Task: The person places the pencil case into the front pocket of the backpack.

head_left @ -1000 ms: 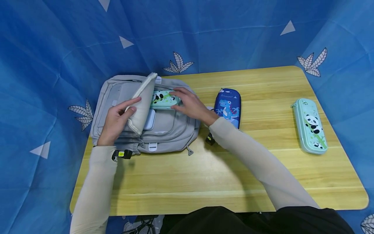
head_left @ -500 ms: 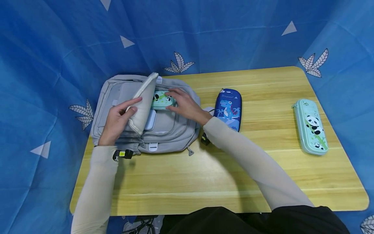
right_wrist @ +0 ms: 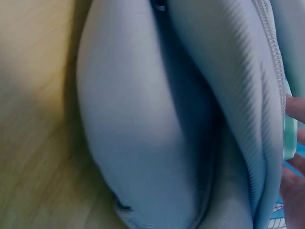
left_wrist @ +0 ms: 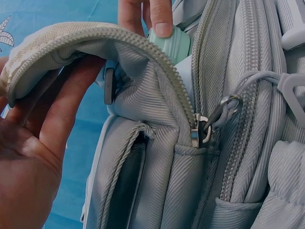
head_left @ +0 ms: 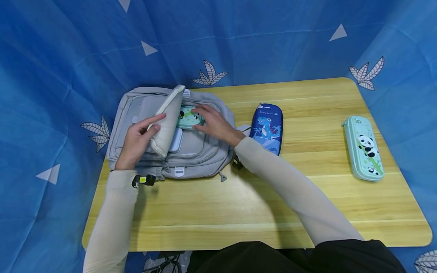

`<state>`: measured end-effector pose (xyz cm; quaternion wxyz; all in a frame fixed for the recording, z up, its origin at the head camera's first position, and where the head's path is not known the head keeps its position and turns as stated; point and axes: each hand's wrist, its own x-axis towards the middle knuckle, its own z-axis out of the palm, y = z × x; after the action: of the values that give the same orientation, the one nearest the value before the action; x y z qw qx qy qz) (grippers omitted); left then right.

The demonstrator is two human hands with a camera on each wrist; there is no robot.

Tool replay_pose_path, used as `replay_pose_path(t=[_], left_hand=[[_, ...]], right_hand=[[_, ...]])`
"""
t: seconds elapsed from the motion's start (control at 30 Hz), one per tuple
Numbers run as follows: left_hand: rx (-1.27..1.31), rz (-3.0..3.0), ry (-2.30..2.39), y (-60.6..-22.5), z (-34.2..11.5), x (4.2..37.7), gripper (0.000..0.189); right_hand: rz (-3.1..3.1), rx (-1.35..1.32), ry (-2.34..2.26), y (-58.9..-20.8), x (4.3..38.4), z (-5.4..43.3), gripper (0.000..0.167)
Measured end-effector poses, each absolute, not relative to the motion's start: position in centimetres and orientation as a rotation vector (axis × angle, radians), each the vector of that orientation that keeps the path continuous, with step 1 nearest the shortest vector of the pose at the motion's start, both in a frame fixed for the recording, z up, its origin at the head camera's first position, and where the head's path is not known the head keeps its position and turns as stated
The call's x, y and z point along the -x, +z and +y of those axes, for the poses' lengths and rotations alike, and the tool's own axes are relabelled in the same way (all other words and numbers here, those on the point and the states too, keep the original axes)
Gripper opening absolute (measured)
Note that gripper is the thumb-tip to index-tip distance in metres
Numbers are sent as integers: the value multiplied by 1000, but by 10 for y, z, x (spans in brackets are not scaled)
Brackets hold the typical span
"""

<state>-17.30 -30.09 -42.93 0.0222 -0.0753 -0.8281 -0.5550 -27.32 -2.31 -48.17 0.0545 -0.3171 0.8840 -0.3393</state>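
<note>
Honestly, if the left hand point(head_left: 134, 141) lets its pinched flap point(head_left: 168, 123) sag, I reckon the green pencil case point(head_left: 188, 120) could snag on it. Case sits in the unzipped grey backpack point(head_left: 191, 143), long axis left-right, left end pointing behind the flap and out of sight, right end clamped in the right hand point(head_left: 215, 123).

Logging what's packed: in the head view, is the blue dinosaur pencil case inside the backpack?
No, the blue dinosaur pencil case lies on the table, to the right of the backpack.
</note>
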Motion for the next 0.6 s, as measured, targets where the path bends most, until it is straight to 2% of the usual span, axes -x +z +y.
replay_pose_path(t=[0.6], left_hand=[[194, -2588, -1715, -429, -301, 171, 38]], right_hand=[[2769, 929, -1054, -482, 270, -5, 49]])
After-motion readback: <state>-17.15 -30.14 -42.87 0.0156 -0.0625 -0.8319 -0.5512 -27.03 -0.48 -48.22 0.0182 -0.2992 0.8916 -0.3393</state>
